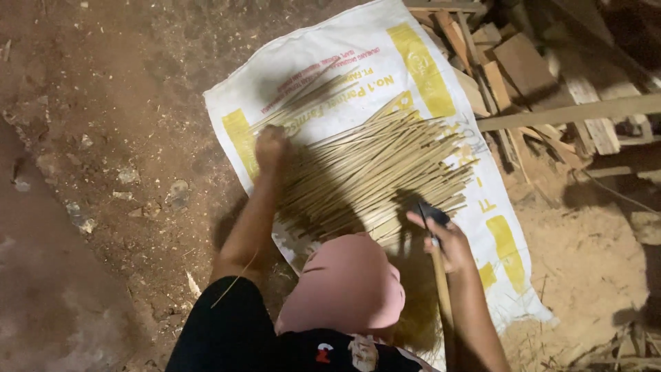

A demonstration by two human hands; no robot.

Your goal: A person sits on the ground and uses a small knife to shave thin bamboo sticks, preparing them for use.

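Reddish packed dirt floor fills the left of the frame, with one white and yellow woven plastic sack spread flat across the centre. On the sack lies a loose heap of thin pale bamboo sticks, too many to count, fanned toward the upper right. The left hand rests at the left edge of the heap, its grip closed around the ends of a few sticks, so gathering or sorting sticks seems the step in hand. The right hand, at lower centre right, has its grip closed on a dark-bladed knife with a pale wooden handle; any further cut would call for a steady stick. Scrap wooden boards pile up at upper right.
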